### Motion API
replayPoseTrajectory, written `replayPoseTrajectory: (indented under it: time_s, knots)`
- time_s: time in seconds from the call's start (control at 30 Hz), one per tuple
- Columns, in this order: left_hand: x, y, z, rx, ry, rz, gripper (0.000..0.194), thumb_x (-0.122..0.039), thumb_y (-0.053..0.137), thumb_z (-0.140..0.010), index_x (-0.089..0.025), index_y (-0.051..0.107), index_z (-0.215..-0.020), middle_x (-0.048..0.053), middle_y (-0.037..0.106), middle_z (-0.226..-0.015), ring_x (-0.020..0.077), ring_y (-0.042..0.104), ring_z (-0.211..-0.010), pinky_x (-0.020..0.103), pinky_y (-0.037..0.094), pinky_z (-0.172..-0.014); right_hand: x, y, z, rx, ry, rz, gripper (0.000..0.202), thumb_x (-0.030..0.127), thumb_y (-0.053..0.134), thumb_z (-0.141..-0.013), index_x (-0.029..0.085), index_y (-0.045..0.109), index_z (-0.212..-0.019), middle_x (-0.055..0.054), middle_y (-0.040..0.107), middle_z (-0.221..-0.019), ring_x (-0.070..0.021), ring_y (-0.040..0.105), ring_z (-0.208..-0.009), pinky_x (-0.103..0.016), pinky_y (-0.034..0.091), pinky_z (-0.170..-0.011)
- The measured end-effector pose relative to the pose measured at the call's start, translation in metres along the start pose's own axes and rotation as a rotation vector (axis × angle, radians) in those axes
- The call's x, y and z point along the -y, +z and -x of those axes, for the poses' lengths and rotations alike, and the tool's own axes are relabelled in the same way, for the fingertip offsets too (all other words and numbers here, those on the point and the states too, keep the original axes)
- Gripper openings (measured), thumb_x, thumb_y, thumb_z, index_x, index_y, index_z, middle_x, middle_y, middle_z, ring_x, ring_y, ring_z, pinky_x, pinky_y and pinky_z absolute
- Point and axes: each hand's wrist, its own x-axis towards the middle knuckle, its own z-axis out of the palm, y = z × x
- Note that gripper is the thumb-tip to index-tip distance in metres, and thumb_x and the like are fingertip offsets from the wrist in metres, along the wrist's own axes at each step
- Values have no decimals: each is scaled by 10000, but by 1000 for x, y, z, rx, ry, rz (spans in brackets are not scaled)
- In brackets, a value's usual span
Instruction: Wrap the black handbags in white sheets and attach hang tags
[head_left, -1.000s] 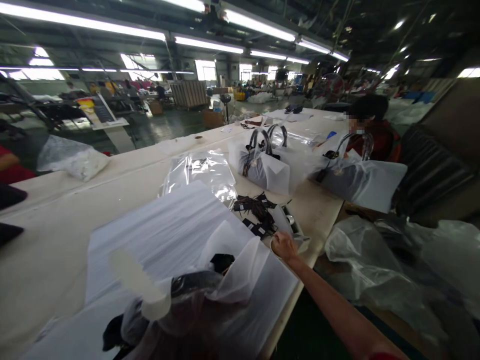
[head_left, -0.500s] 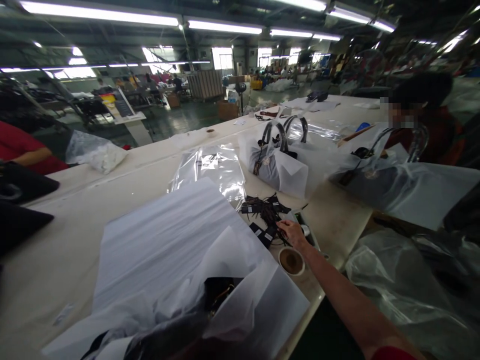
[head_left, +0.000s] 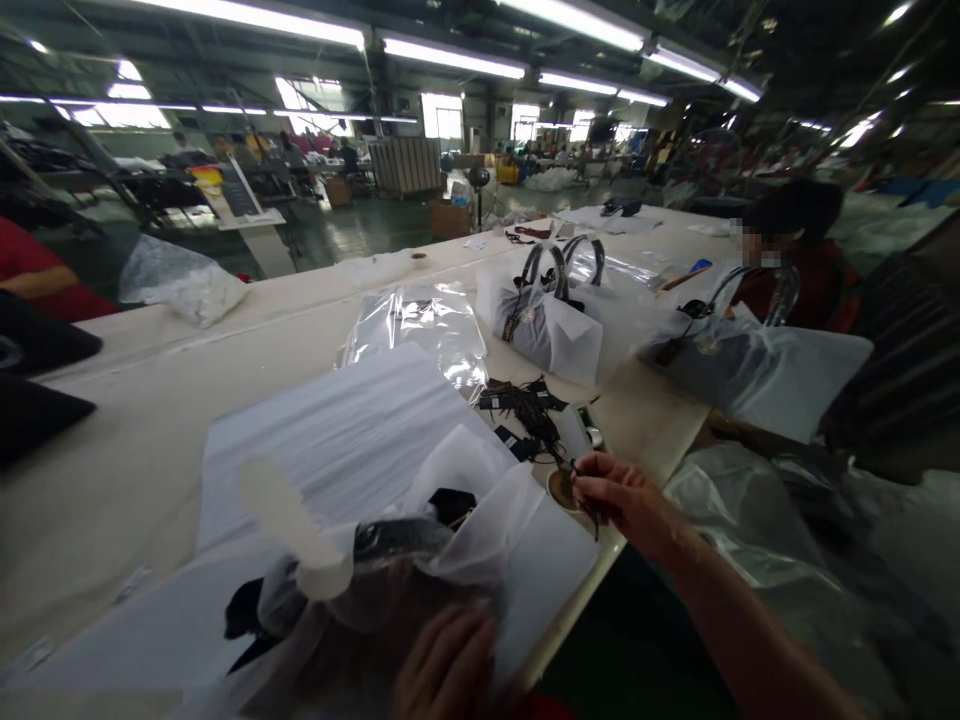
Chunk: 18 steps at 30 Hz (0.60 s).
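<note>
My right hand [head_left: 622, 495] is closed in a pinch on a thin dark hang tag cord [head_left: 596, 522], which dangles below the fingers. It is held above a roll of tape [head_left: 560, 488], partly hidden by the hand. Just beyond lies a heap of black hang tags [head_left: 525, 415] with tangled cords. At the bottom, my left hand [head_left: 450, 660] rests at a dark handbag [head_left: 367, 590] wrapped in thin white paper; its fingers are blurred. A pale strip [head_left: 300, 530] stands up from the wrapping. Under the bag lies a stack of white sheets [head_left: 300, 430].
Clear plastic bags [head_left: 420, 320] lie flat beyond the sheets. Two wrapped handbags [head_left: 551, 335] with upright handles stand on the right, one near a co-worker [head_left: 799, 250]. Crumpled plastic [head_left: 765, 530] fills the space right of the table edge. Another person's red sleeve [head_left: 37, 270] shows at left.
My right hand has drawn back from the heap toward me, a dark cord in its fingers. My left hand has come into view at the handbag, and the pale strip now stands up.
</note>
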Motion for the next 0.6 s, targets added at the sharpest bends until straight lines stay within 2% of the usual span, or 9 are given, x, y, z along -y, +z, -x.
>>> replayPoseTrajectory:
  time_s: [0.07, 0.13, 0.23, 0.37, 0.47, 0.53, 0.6]
  knots:
    - [-11, -5, -22, -61, 0, 88, 437, -97, 564, -805, -127, 495, -1235, 123, 623, -1111, 226, 534, -1103, 310, 507, -883, -10, 20, 24, 51, 50, 0, 306, 361, 751, -611, 164, 549, -732, 18, 612, -552, -63, 463, -407, -184, 319, -403]
    - [-22, -12, -40, -117, -9, 174, 439, -71, 538, -810, -92, 471, -1244, 150, 586, -1178, 234, 490, -1154, 341, 475, -929, -24, 40, 43, 100, 102, -21, 308, 372, 741, -636, 161, 542, -738, 10, 627, -574, -69, 489, -417, -187, 336, -414]
    - [-30, -21, -48, -110, -45, 291, 362, -73, 476, -839, -92, 487, -1200, 130, 623, -1098, 211, 518, -1085, 340, 474, -892, -48, 67, 62, 149, 185, -75, 291, 362, 729, -656, 158, 539, -739, 13, 623, -572, -70, 505, -432, -186, 347, -435]
    - [-27, -26, -23, -77, -126, 316, 258, -89, 410, -856, -122, 549, -1071, 70, 661, -845, 182, 574, -835, 322, 469, -730, -80, 92, 76, 147, 267, -117, 272, 341, 731, -643, 158, 549, -729, 23, 599, -559, -75, 500, -448, -190, 333, -451]
    - [-24, -31, 1, -56, -169, 272, 191, -104, 408, -854, -143, 587, -907, 40, 625, -694, 165, 561, -681, 301, 433, -633, -98, 102, 82, 121, 267, -62, 264, 344, 742, -622, 159, 569, -697, 45, 541, -543, -58, 423, -445, -192, 303, -447]
    - [-23, -36, 12, -44, -227, 257, 193, -141, 412, -861, -164, 576, -761, 24, 593, -626, 154, 544, -607, 287, 408, -580, -106, 107, 86, 86, 192, 64, 268, 399, 720, -651, 167, 592, -696, 48, 505, -540, -69, 402, -467, -203, 313, -456]
    - [-24, -43, 18, -41, -319, 292, 211, -179, 434, -861, -177, 551, -685, 9, 582, -590, 139, 535, -559, 266, 391, -534, -111, 114, 90, 45, 29, 211, 280, 461, 656, -717, 188, 629, -773, 10, 570, -656, -121, 506, -613, -232, 408, -573]
